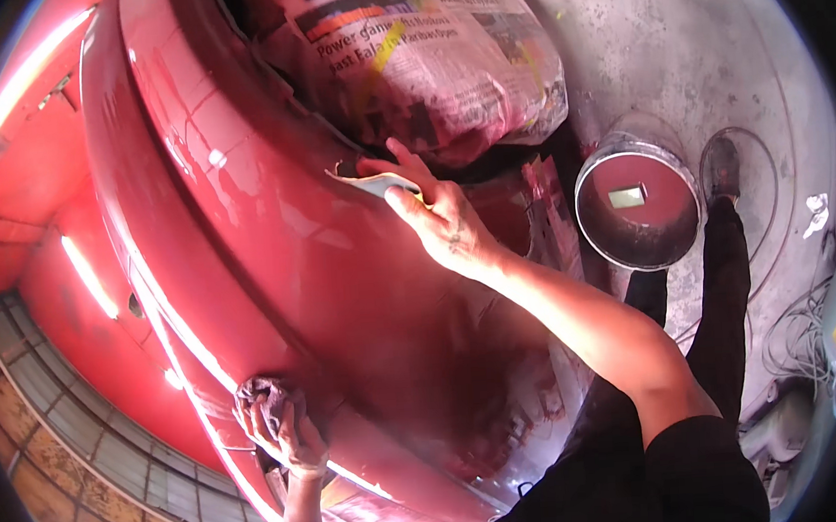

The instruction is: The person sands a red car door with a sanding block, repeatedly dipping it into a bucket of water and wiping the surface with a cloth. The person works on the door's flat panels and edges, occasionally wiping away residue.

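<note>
My right hand [449,223] rests at the wheel-arch edge of a red car body panel [371,283]. Its fingers and thumb pinch a thin folded sheet, apparently sandpaper [375,180], pale on the side I see, with one curled corner. Lower left, my left hand [290,439] presses a dark crumpled rag [271,396] against the panel near its bright outer edge. The panel looks wet and glossy toward the top, duller in the middle, with a greyish patch near its lower right end.
Newspaper [453,58] with yellow tape covers a rounded shape, likely the wheel. A bucket [692,208] of reddish liquid stands on the grey floor [643,27], a pale green block [628,196] in it. A coiled cable [801,338] lies at right, near my legs.
</note>
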Motion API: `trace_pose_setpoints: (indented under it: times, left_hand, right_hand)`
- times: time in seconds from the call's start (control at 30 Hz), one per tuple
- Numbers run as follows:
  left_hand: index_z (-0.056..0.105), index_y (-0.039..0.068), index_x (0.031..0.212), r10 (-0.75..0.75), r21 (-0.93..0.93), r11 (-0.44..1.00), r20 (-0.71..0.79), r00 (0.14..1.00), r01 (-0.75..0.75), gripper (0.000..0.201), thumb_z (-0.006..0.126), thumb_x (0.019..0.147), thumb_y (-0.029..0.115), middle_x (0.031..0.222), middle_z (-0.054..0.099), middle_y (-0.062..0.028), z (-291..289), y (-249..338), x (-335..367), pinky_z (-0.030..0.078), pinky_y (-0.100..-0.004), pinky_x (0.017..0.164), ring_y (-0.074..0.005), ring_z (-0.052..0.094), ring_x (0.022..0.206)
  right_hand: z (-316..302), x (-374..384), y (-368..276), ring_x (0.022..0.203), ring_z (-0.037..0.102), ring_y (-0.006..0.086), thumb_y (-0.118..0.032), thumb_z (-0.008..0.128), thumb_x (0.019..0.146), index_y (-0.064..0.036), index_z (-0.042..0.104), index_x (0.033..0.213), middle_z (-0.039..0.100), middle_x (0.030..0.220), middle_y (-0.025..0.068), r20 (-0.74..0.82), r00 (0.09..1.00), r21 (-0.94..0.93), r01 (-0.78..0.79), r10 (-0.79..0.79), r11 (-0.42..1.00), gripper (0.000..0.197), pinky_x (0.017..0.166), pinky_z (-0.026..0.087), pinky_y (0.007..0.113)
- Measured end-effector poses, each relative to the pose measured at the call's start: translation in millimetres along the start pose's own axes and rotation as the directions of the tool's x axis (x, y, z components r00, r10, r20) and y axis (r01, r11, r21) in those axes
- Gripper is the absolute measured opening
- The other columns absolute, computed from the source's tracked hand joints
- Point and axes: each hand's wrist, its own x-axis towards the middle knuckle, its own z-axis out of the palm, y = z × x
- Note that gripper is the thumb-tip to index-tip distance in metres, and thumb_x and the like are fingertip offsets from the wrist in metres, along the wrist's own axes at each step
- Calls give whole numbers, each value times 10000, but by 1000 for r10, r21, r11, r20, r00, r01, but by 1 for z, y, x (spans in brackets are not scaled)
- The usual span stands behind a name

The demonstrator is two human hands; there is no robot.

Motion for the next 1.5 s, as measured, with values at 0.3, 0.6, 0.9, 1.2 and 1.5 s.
trace_pose_setpoints:
  times: [0.3,0.6,0.9,1.2,1.5]
  left_hand:
    - [551,37,1413,-47,-35,998,60,997,49,478,539,943,-49,1453,499,-257,1,1,-8,545,-551,1085,-477,396,1415]
    - [572,10,1358,8,-3,1000,117,993,-8,493,638,891,-137,1468,400,-307,-4,10,12,490,-576,1077,-479,451,1337]
    - [526,-11,1359,-33,-54,998,167,985,43,455,636,925,-86,1449,417,-307,-5,5,-14,519,-525,1057,-447,498,1304]
    - [452,-15,1425,-108,-193,970,200,974,147,440,533,994,-31,1422,455,-295,-5,-12,-43,566,-482,1012,-422,541,1272]
    - [487,18,1413,-129,-230,956,221,967,181,495,605,942,-73,1526,305,-325,-4,-31,-82,592,-448,972,-423,553,1266]
  right_hand:
    - [-5,-14,4,1445,497,377,-199,609,1079,-100,673,1392,496,1537,286,-198,979,32,49,-42,998,334,1195,379,448]
    - [-8,-20,11,1168,639,363,120,739,733,-38,708,1219,686,1297,137,-65,916,-522,307,-396,796,512,970,550,443]
    - [-39,21,-15,931,691,327,80,712,860,-43,683,1144,686,1032,125,-180,883,-669,213,-433,712,312,811,575,424]
    - [-53,70,-4,959,652,319,-67,743,925,-22,686,1138,676,938,125,76,953,-454,296,-294,840,225,876,552,408]
    - [-34,42,-11,886,666,340,-44,730,861,-44,661,911,686,949,118,-111,991,-326,39,-79,944,85,753,542,461]
